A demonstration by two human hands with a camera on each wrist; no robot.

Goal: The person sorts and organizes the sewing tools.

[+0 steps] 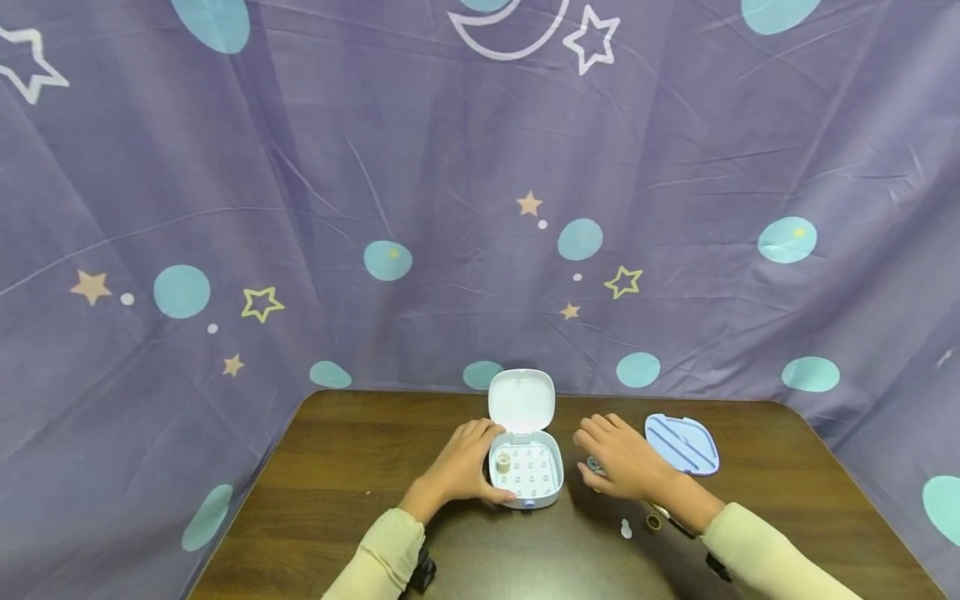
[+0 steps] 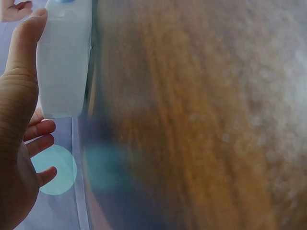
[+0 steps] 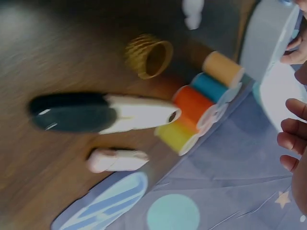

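A white sewing box [image 1: 557, 477] stands with its lid [image 1: 522, 398] raised. Inside, rows of small pegs show, and a beige thread spool [image 1: 503, 462] sits at the back left. My left hand [image 1: 465, 465] grips the box's left side, thumb along the front and fingers toward the back; the left wrist view shows the thumb against the box wall [image 2: 64, 67]. To the right of the box, my right hand [image 1: 626, 458] hovers over thread spools, fingers loosely bent and holding nothing. The right wrist view shows orange [image 3: 223, 68], teal [image 3: 209, 88], red-orange [image 3: 193, 106] and yellow [image 3: 176, 136] spools in a row.
Near the right forearm lie a gold thimble [image 1: 654, 522], a small white needle threader [image 1: 626, 528] and a black-and-white tool [image 3: 74, 112]. A small pinkish-white item [image 3: 120, 160] is beside that tool. A blue tray [image 1: 682, 444] lies at the back right, before a purple curtain [image 1: 450, 167].
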